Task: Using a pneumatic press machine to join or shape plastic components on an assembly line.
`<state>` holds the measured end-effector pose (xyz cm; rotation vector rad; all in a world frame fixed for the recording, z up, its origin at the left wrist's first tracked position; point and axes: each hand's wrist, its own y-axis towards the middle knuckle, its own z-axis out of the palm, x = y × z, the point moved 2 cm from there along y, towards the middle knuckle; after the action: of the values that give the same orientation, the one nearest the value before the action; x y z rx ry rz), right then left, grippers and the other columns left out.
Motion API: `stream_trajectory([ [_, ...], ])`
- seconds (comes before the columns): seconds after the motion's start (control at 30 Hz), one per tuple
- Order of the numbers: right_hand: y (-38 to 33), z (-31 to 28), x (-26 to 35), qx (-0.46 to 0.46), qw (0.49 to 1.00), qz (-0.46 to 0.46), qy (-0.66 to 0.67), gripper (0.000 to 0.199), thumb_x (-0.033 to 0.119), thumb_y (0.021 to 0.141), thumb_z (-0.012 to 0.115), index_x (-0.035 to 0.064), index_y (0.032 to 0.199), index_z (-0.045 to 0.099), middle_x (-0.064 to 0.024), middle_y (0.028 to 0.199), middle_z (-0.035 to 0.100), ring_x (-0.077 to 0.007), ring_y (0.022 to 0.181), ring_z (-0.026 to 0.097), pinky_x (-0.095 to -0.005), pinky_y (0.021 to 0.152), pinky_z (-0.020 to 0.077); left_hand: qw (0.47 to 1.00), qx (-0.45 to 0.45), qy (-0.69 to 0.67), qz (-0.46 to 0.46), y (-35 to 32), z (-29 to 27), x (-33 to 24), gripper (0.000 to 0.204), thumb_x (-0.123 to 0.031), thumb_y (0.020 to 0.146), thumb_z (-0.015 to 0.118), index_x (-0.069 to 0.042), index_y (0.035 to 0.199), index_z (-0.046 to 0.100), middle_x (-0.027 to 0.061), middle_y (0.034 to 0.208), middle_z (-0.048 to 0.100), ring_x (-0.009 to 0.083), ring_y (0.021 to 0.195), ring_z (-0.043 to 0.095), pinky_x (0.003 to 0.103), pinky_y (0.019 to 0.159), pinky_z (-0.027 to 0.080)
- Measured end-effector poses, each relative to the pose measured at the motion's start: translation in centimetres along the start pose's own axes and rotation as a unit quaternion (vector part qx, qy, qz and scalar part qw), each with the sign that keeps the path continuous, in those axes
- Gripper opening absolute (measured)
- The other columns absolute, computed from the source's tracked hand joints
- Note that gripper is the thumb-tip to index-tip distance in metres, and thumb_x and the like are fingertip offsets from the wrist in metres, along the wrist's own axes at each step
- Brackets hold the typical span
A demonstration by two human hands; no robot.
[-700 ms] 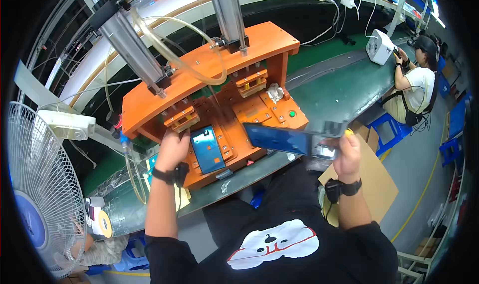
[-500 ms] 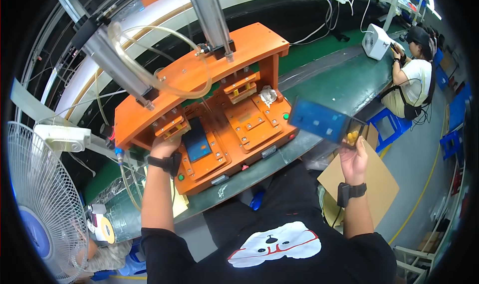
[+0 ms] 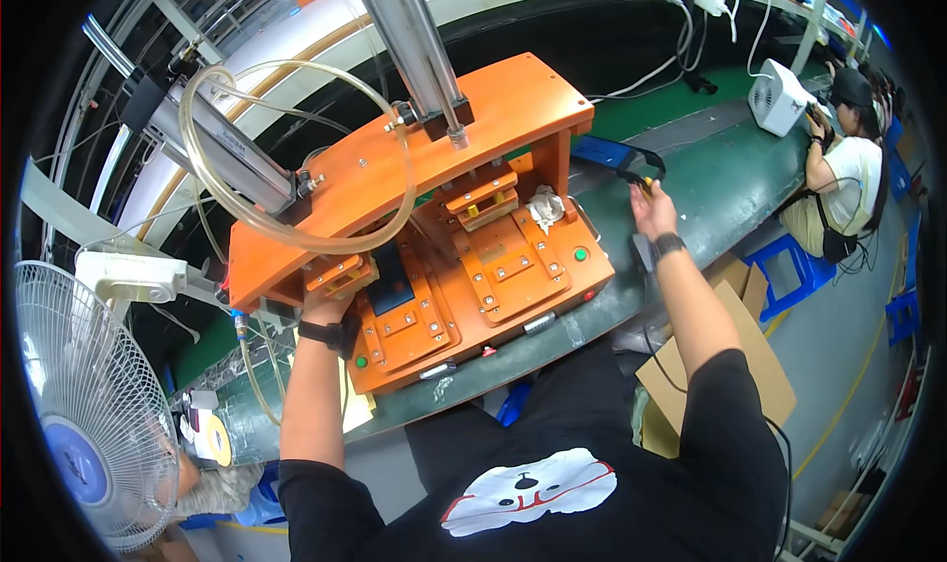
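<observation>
An orange press fixture (image 3: 513, 266) with two nests stands on the green bench (image 3: 730, 182). A dark blue flat panel (image 3: 393, 281) lies in the left nest. My left hand (image 3: 330, 310) sits at that nest's left edge, its fingers hidden under a small orange clamp block (image 3: 340, 274). My right hand (image 3: 651, 207) reaches past the fixture's right side, fingertips on the near end of a blue flat piece (image 3: 604, 152) that lies on the bench behind the fixture. A crumpled white wad (image 3: 546, 207) sits by the right nest.
Two steel cylinders (image 3: 414, 39) and a loop of clear tubing (image 3: 296, 167) rise over the fixture. A white fan (image 3: 69, 414) stands at left, a tape roll (image 3: 212, 442) below it. A seated person (image 3: 848, 172), a white box (image 3: 779, 98), a blue stool (image 3: 789, 266) and cardboard (image 3: 750, 345) are at right.
My right hand carried the blue flat piece from in front of my chest up and away, down onto the bench behind the fixture. My left hand stayed at the left nest.
</observation>
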<state>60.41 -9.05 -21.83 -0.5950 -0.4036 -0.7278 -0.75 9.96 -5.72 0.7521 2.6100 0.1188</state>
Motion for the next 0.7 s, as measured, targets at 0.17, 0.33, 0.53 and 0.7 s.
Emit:
stream_trajectory([
  [0.17, 4.4, 8.7, -3.8, 0.056, 0.937, 0.138, -0.316, 0.04, 0.038, 0.107, 0.055, 0.0004, 0.12, 0.056, -0.0162, 0.095, 0.07, -0.0261, 0.079, 0.074, -0.0342, 0.065, 0.0624, 0.975, -0.069, 0.156, 0.144, 0.0, -1.4, -3.5, 0.032, -0.032, 0.098, 0.064, -0.008, 0.118, 0.064, 0.0112, 0.116, 0.07, 0.0268, 0.114, 0.066, 0.042, 0.097, 0.052],
  [0.33, 3.2, 13.2, -5.3, 0.094, 0.803, 0.027, -0.588, 0.04, 0.042, 0.098, 0.067, 0.005, 0.113, 0.062, -0.0088, 0.087, 0.069, -0.0174, 0.063, 0.068, -0.0295, 0.054, 0.055, 0.965, 0.006, 0.223, 0.14, 1.0, 0.1, 0.1, 0.031, -0.031, 0.101, 0.063, -0.008, 0.123, 0.062, 0.0111, 0.118, 0.07, 0.0271, 0.114, 0.066, 0.043, 0.098, 0.055],
  [0.53, -2.0, 7.4, -2.6, 0.194, 0.768, -0.084, -0.605, 0.033, 0.032, 0.098, 0.069, -0.0009, 0.102, 0.067, -0.0082, 0.086, 0.07, -0.0174, 0.07, 0.067, -0.0313, 0.065, 0.0549, 0.812, 0.053, -0.57, -0.114, 1.5, 0.9, 0.5, 0.031, -0.024, 0.102, 0.066, -0.008, 0.128, 0.061, 0.0099, 0.12, 0.07, 0.0274, 0.113, 0.068, 0.042, 0.094, 0.06],
  [0.7, -9.3, -0.1, 1.3, 0.208, 0.646, -0.263, -0.685, 0.033, 0.026, 0.095, 0.071, -0.0043, 0.107, 0.069, -0.023, 0.102, 0.069, -0.0354, 0.095, 0.067, -0.0413, 0.084, 0.053, 0.994, -0.006, -0.108, 0.008, -5.3, -3.7, -7.7, 0.039, -0.019, 0.092, 0.074, -0.004, 0.127, 0.065, 0.0208, 0.12, 0.068, 0.0384, 0.116, 0.063, 0.044, 0.1, 0.05],
])
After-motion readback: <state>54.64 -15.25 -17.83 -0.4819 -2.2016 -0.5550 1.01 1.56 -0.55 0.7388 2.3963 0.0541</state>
